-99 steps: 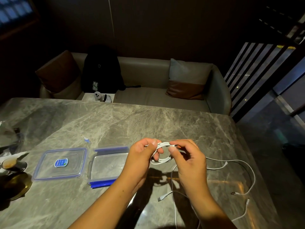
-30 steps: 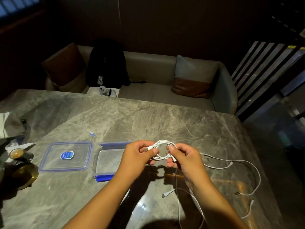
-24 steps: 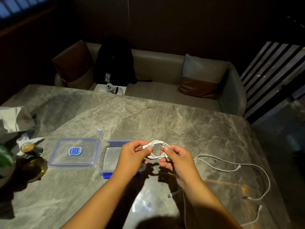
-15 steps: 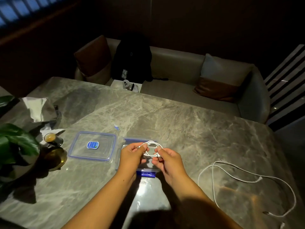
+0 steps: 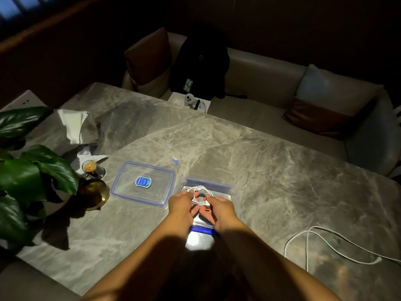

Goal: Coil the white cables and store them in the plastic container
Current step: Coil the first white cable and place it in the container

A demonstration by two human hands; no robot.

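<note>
A small coil of white cable (image 5: 200,193) with an orange-tipped plug sits between both hands, right over the open clear plastic container (image 5: 219,189) with blue clips. My left hand (image 5: 181,203) pinches the coil's left side. My right hand (image 5: 220,208) holds its right side near the plug. The hands cover most of the container's inside. Its clear lid (image 5: 143,183), with a blue label, lies flat just left of it. A second white cable (image 5: 325,240) lies loose on the table at the right.
The grey marble table (image 5: 271,170) also carries a leafy plant (image 5: 28,177), a small glass cup (image 5: 91,168), a brass dish (image 5: 94,192) and crumpled tissue (image 5: 72,124) at the left. A sofa with cushions and a black backpack (image 5: 201,68) stands behind the far edge.
Both hands carried the coiled cable leftwards from the table's middle to over the open container. The view swung left, bringing the plant in. The loose cable stays on the right.
</note>
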